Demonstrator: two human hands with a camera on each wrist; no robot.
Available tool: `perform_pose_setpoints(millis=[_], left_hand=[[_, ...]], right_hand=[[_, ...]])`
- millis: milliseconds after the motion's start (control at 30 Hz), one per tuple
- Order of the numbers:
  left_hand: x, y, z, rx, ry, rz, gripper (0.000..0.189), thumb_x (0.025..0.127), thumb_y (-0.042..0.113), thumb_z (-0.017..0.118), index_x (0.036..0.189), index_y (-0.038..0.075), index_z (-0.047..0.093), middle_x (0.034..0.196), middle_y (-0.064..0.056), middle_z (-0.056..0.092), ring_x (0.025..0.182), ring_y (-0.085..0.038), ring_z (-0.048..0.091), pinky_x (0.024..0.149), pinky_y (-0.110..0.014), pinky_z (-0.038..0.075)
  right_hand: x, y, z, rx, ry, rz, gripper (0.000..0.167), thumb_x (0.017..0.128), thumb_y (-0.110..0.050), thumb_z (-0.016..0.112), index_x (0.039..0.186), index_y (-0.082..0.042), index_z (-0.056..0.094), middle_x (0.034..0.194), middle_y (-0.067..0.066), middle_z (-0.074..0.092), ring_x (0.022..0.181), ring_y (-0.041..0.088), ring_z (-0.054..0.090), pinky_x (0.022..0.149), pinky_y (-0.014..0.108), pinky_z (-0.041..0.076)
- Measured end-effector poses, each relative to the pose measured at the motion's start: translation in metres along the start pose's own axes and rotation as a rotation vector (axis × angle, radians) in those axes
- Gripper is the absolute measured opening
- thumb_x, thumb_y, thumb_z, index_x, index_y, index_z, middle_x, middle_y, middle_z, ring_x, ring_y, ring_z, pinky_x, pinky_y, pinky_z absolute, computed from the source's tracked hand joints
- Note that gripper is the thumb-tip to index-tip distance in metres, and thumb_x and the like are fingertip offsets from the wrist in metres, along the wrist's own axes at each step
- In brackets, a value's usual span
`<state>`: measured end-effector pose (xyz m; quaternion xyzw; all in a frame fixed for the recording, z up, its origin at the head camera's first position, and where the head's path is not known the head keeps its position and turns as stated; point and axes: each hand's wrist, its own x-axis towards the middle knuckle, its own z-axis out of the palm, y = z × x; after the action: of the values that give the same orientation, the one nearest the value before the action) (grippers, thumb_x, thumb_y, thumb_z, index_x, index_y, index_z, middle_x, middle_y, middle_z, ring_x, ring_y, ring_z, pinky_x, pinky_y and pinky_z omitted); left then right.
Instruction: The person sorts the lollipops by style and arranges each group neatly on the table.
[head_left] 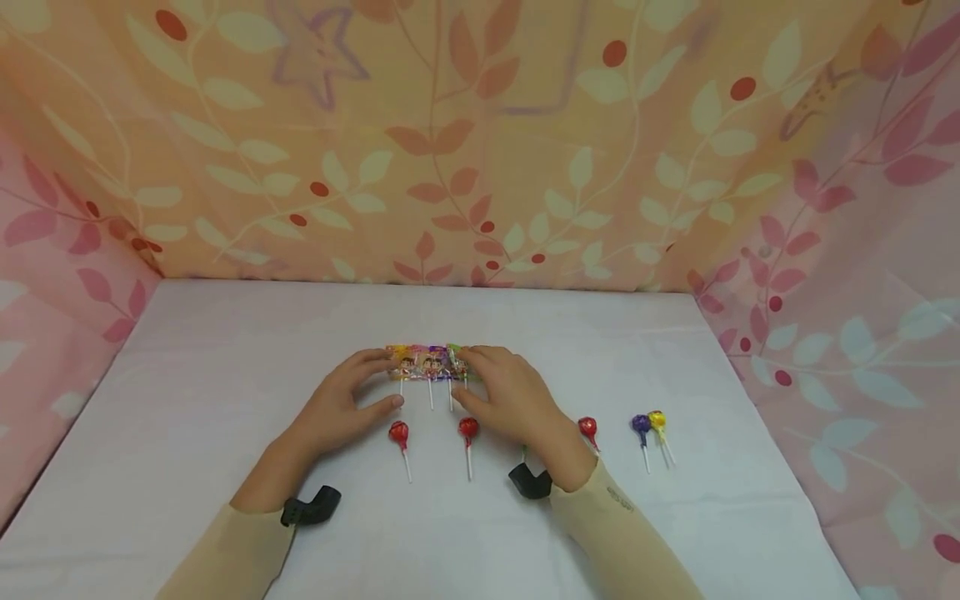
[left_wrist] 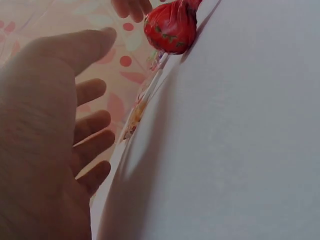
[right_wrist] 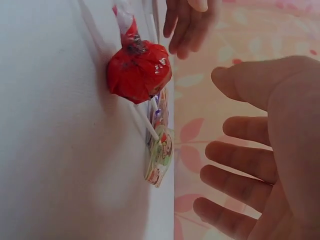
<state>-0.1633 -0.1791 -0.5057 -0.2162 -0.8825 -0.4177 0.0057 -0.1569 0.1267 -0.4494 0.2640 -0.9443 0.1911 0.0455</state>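
Several flat lollipops in printed clear wrappers lie side by side mid-table, white sticks toward me. My left hand is at their left end, thumb and fingers spread and loosely bent. At the right end, my right hand overlaps the last wrapper, a greenish one. Both wrist views show the fingers relaxed with nothing between them. Just this side of the row lie two round red lollipops, one left and one right, sticks also toward me.
Right of my right forearm lie another red lollipop, a purple one and a yellow one, the last two touching. A green stick shows partly behind my right wrist. Patterned curtains enclose the white table.
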Motion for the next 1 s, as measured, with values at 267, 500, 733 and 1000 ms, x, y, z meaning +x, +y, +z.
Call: perform_pose_setpoints(millis=[267, 500, 733, 1000], left_hand=[[-0.011, 0.015, 0.007, -0.061, 0.036, 0.021, 0.056, 0.094, 0.037, 0.090, 0.143, 0.018, 0.071, 0.139, 0.005, 0.066, 0.134, -0.020, 0.060, 0.115, -0.055, 0.050], [-0.023, 0.025, 0.010, -0.030, 0.019, 0.036, 0.060, 0.090, 0.044, 0.092, 0.143, 0.022, 0.072, 0.126, 0.007, 0.069, 0.111, -0.014, 0.062, 0.096, -0.043, 0.056], [-0.039, 0.035, 0.014, 0.034, -0.015, 0.028, 0.071, 0.081, 0.050, 0.098, 0.142, 0.025, 0.072, 0.128, 0.012, 0.067, 0.114, -0.008, 0.060, 0.099, -0.045, 0.058], [-0.051, 0.043, 0.021, 0.071, -0.028, 0.006, 0.089, 0.070, 0.041, 0.106, 0.147, 0.018, 0.067, 0.133, 0.008, 0.066, 0.124, -0.013, 0.060, 0.109, -0.050, 0.056]], right_hand=[[-0.009, -0.001, 0.003, 0.046, -0.026, 0.005, 0.059, 0.102, -0.042, 0.077, 0.150, -0.011, 0.065, 0.148, 0.004, 0.068, 0.139, 0.024, 0.062, 0.117, 0.047, 0.050], [-0.013, -0.011, 0.002, 0.080, -0.045, -0.027, 0.057, 0.101, -0.041, 0.078, 0.147, -0.010, 0.066, 0.144, 0.006, 0.070, 0.137, 0.025, 0.064, 0.116, 0.047, 0.051], [-0.023, -0.019, -0.002, 0.076, -0.089, -0.015, 0.060, 0.101, -0.043, 0.078, 0.151, -0.012, 0.064, 0.146, 0.004, 0.069, 0.138, 0.024, 0.063, 0.117, 0.047, 0.051], [-0.043, -0.013, -0.002, 0.128, -0.134, 0.019, 0.061, 0.101, -0.043, 0.079, 0.151, -0.014, 0.063, 0.150, 0.001, 0.066, 0.143, 0.022, 0.058, 0.119, 0.047, 0.048]])
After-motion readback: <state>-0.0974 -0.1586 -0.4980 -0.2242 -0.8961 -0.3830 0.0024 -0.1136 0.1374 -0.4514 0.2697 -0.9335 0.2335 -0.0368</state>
